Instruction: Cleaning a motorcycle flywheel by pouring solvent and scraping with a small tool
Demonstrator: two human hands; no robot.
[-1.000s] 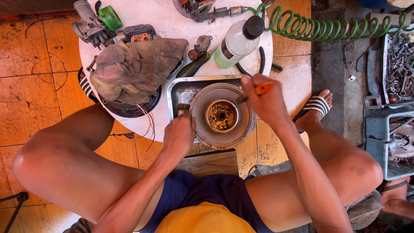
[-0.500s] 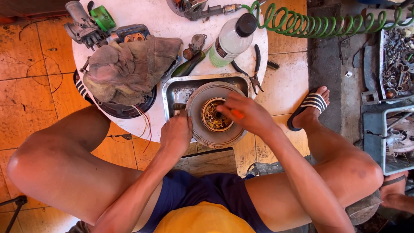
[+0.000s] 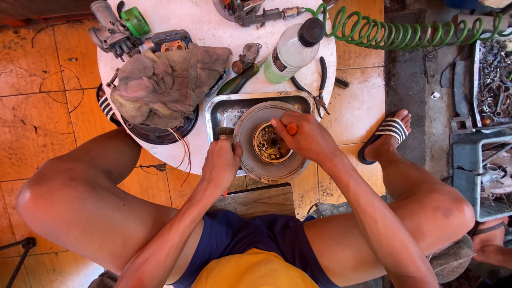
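While left hand point(image 3: 221, 162) grips disc point(image 3: 266, 170) rim in tray point(image 3: 224, 106), right hand point(image 3: 304, 136) clasps orange tool point(image 3: 292, 128) over hub point(image 3: 269, 144).

A clear plastic bottle point(image 3: 292, 52) with a black cap is seen lying tilted on the round white table point(image 3: 213, 21), just above the metal tray point(image 3: 224, 109). A dark label patch is carried on its side, and greenish liquid is visible inside.
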